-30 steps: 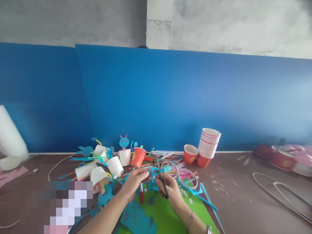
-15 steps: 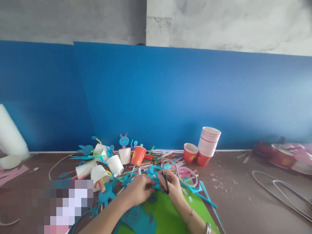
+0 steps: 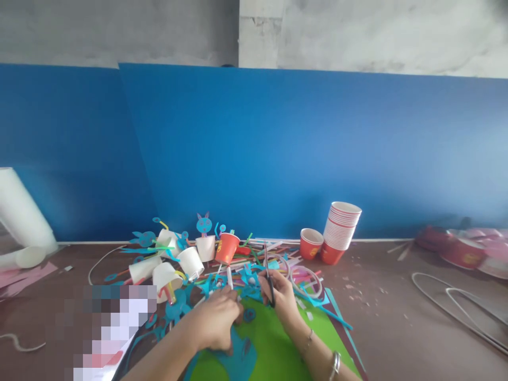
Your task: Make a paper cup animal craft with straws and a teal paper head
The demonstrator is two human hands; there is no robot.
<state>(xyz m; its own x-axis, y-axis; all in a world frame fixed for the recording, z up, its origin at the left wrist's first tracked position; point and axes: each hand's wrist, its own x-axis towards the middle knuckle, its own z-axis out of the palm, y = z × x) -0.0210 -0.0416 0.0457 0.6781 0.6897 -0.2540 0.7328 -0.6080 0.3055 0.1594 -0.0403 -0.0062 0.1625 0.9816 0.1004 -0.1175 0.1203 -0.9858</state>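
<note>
My right hand grips a pair of scissors with dark handles, its blades pointing up and away from me. My left hand is low over a blue paper cutout with drawn marks, touching its upper edge. Its fingers are bent downward and slightly blurred, so their grip is hard to make out. Both lie over a green sheet. Between the hands rests a small round blue paper piece. Beyond them, more blue cutouts lie by a heap of coloured straws.
White paper cups with blue paper figures crowd the left. A red cup stands behind them. Right of the straws are a single cup and a cup stack. Tape rolls lie nearby; a cable curls at right.
My left hand has moved from beside the scissors down and left onto the blue paper cutout. The small round piece is now uncovered. My right hand keeps the scissors almost in place.
</note>
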